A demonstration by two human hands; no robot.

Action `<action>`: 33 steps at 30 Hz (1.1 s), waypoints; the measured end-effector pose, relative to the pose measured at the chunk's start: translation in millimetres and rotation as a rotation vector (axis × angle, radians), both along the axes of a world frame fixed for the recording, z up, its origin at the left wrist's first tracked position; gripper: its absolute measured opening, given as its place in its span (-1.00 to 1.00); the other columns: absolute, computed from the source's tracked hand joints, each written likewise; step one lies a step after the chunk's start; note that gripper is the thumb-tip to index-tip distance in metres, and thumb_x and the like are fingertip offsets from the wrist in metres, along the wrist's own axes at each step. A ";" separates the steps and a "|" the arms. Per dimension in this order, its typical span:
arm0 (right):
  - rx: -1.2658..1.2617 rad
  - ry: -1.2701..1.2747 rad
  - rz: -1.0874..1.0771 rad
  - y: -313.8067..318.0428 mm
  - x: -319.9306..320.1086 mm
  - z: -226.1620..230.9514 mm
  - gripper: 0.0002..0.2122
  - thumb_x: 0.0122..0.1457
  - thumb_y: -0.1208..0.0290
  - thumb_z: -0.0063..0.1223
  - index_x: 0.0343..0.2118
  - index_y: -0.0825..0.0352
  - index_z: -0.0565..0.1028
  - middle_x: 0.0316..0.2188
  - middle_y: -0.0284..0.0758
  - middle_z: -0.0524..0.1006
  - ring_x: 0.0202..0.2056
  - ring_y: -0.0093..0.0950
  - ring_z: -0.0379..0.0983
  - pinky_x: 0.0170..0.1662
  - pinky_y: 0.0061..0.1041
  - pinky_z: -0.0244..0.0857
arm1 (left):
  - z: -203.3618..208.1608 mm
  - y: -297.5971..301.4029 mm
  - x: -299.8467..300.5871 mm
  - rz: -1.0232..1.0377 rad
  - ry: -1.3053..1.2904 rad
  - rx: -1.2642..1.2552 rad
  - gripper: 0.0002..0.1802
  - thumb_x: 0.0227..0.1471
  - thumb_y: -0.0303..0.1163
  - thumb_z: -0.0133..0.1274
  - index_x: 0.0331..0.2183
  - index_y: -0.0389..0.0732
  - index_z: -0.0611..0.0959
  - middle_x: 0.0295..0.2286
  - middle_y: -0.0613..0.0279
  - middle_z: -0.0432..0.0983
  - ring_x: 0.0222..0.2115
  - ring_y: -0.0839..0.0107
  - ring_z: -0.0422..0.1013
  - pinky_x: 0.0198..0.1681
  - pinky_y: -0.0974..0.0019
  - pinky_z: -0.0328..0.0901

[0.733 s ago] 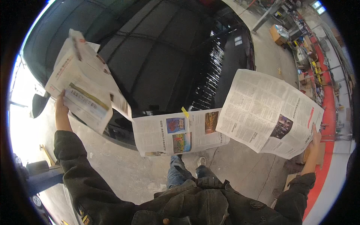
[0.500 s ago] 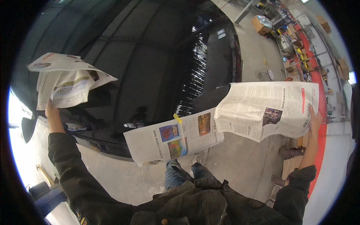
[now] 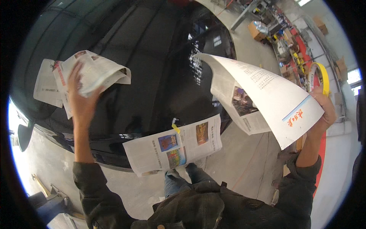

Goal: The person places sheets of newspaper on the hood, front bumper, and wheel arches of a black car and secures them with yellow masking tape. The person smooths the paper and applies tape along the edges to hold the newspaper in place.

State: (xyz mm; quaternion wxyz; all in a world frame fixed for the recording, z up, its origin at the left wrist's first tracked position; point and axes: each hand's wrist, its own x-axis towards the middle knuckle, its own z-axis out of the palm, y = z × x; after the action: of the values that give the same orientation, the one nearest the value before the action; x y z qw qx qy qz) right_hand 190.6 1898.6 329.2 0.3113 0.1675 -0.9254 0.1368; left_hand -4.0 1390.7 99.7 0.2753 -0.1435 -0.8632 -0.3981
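At the left, my left hand, slightly blurred by motion, lies over a crumpled newspaper sheet on the glossy black car panel. Its fingers are stretched out, with the thumb apart. My right hand grips the edge of another newspaper sheet, which curls out toward the panel. A roll of yellow tape sits at that same hand, above the thumb side. Between the hands, a third newspaper sheet hangs at the panel's near edge, with a yellow tape strip at its top.
A car mirror sticks out at the left. Cardboard boxes and cluttered shelves line the far right. The concrete floor shows below the panel, and a blue object stands at the lower left.
My left hand has moved right and up over its sheet, which has shifted and refolded. The right-hand sheet has turned and curled; the tape roll has come into view. The middle sheet hangs much as before.
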 end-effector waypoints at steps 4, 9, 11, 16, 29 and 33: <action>-0.031 0.092 0.354 -4.0 -24.5 11.7 -0.91 0.10 0.48 0.16 -0.38 0.39 0.54 -0.54 -0.27 0.52 -0.50 -0.43 0.43 -0.40 -0.46 0.29 | 56.8 102.1 11.0 -0.293 0.148 -0.102 0.29 -0.52 -0.36 0.57 0.31 0.01 0.30 0.34 0.14 0.10 0.37 0.06 -0.04 0.40 -0.12 -0.07; -0.052 -0.193 0.601 12.3 5.0 0.1 -0.94 -0.01 0.41 0.30 -0.45 0.20 0.63 -0.59 -0.42 0.54 -0.58 -0.52 0.43 -0.49 -0.51 0.27 | 60.0 155.5 26.0 -0.474 0.133 -0.298 -0.60 -0.17 -0.47 0.38 -0.19 -0.06 0.70 0.17 0.16 0.41 0.31 0.13 0.16 0.39 -0.15 -0.02; 0.019 -0.162 0.572 27.9 17.1 -32.7 -0.91 -0.02 0.40 0.31 -0.41 0.15 0.67 -0.58 -0.47 0.55 -0.56 -0.53 0.47 -0.44 -0.53 0.33 | 39.0 150.8 66.1 -0.415 0.239 -0.318 -0.77 -0.17 -0.51 0.35 -0.37 -0.10 0.67 0.03 0.15 0.55 0.19 0.17 0.36 0.33 -0.12 0.13; 0.031 -0.350 0.515 99.8 13.0 -159.4 -0.89 -0.05 0.47 0.28 -0.40 0.19 0.65 -0.50 -0.37 0.59 -0.45 -0.37 0.50 -0.36 -0.36 0.38 | -21.1 158.8 236.0 -0.276 0.005 -0.538 -0.87 -0.17 -0.48 0.22 -0.55 -0.14 0.55 0.05 0.10 0.52 0.18 0.22 0.35 0.32 -0.03 0.16; 0.291 -0.827 0.331 158.6 -20.8 -367.0 -0.54 -0.07 0.61 0.19 -0.02 0.20 0.50 -0.14 -0.23 0.49 -0.03 -0.18 0.38 0.00 -0.24 0.34 | -188.6 276.8 333.3 -0.166 -0.682 -0.573 -0.78 -0.10 -0.39 0.14 -0.36 -0.31 0.62 0.25 -0.02 0.24 0.37 0.05 -0.04 0.39 -0.27 -0.14; -0.059 -0.777 0.064 135.8 -38.0 -331.4 -0.49 -0.05 0.58 0.16 0.06 0.26 0.46 -0.15 -0.19 0.52 -0.13 -0.27 0.44 0.01 -0.31 0.33 | -191.3 275.7 321.5 -0.193 -0.745 -0.711 -0.69 -0.05 -0.27 0.17 -0.29 -0.30 0.64 0.30 -0.02 0.15 0.38 0.05 -0.07 0.40 -0.25 -0.16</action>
State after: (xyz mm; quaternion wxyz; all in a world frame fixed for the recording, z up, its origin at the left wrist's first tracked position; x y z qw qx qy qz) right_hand 152.6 2034.5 -2.2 -0.0619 0.1230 -0.9643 0.2262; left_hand 317.5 1666.4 -91.5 -0.1543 -0.1555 -0.9673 -0.1280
